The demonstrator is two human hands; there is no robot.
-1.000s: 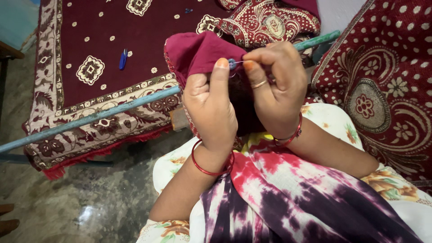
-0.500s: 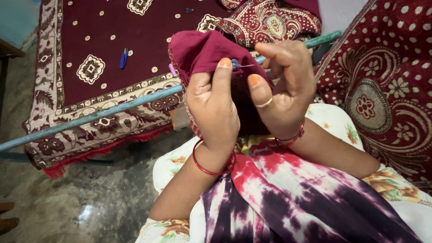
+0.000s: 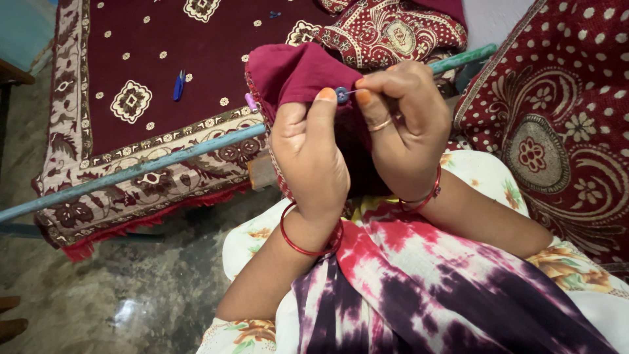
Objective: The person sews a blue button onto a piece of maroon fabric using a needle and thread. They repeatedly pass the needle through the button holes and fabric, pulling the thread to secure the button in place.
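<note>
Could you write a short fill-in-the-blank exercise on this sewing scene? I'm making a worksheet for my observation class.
1. The left hand holds a maroon cloth and its thumb presses a small ____ button.
2. The right hand pinches a thin ____ beside the button.
3. A small blue clipper lies on the patterned ____.
4. Each wrist wears a ____ bangle.

Missing words: blue; needle; bedspread; red

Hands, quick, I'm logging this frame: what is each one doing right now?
Left hand: closed on the maroon cloth, thumb beside the blue button.
Right hand: fingertips pinched at the button, apparently on a needle; too small to tell.
</note>
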